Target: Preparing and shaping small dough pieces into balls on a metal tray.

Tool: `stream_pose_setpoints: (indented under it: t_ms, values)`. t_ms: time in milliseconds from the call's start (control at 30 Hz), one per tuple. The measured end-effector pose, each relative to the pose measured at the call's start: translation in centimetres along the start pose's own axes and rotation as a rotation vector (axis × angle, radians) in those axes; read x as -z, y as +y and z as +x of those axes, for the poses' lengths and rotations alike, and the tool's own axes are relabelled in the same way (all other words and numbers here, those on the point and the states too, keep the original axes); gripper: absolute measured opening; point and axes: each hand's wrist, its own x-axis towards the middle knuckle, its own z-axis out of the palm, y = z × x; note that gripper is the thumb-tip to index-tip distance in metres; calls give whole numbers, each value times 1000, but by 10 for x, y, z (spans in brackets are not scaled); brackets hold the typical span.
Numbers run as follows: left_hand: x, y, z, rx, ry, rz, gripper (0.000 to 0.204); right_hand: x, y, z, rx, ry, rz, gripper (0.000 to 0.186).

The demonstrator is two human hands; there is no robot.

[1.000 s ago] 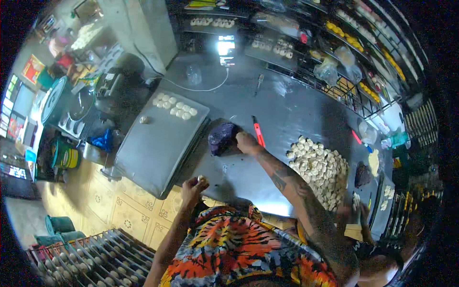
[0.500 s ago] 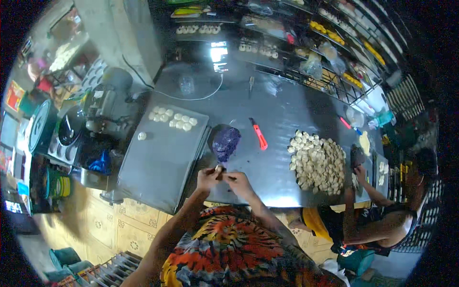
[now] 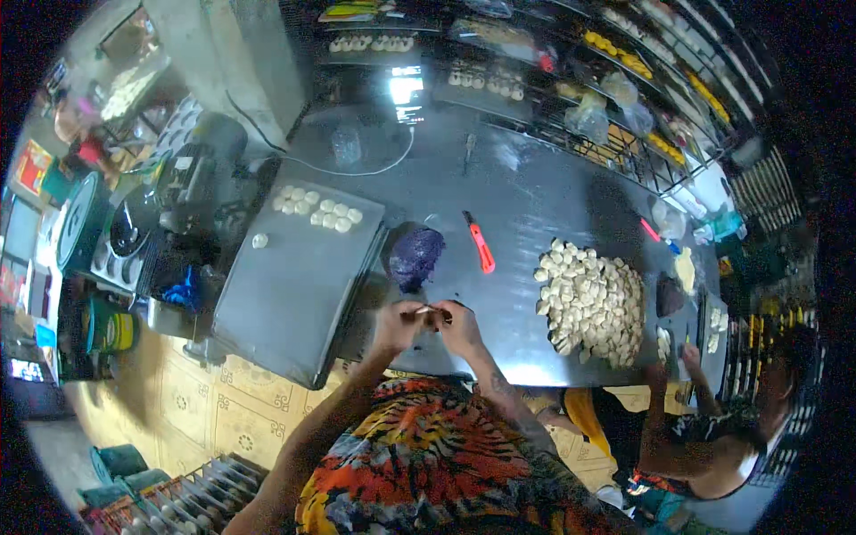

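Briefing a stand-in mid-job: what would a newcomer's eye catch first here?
Probably the heap of pale dough pieces, right of centre on the grey table. Then the purple mound, just beyond the left hand and right hand, and the red cutter to the mound's right.

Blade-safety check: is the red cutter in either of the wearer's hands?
No, the red cutter lies on the table, apart from the left hand and right hand.

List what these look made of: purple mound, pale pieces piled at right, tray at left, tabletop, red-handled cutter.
Purple mound: likely moist paste; grainy, slightly shiny.
Pale pieces: probably dough; soft, rounded, matte lumps.
Tray: likely metal; smooth, grey, dull sheen.
Tabletop: probably sheet metal; bright glare near the front edge.
Cutter: handle likely plastic, evenly red; blade material unclear.
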Motion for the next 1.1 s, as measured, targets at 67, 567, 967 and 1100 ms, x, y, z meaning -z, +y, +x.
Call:
stream_pose_setpoints:
  t_ms: [67,567,967,1100]
  values:
    - [-10,-11,-3,27,76,-290,16,17,-15,1,240,12,30,18]
    - [-36,69,-32,209,-93,295,24,10,82,3,212,-516,-324,36]
    - [76,5,-11,216,390,-392,26,-82,4,69,150,-198,18,11]
    - [135,-3,-18,392,323,-615,30,-133,-57,100,-154,-389,265,17]
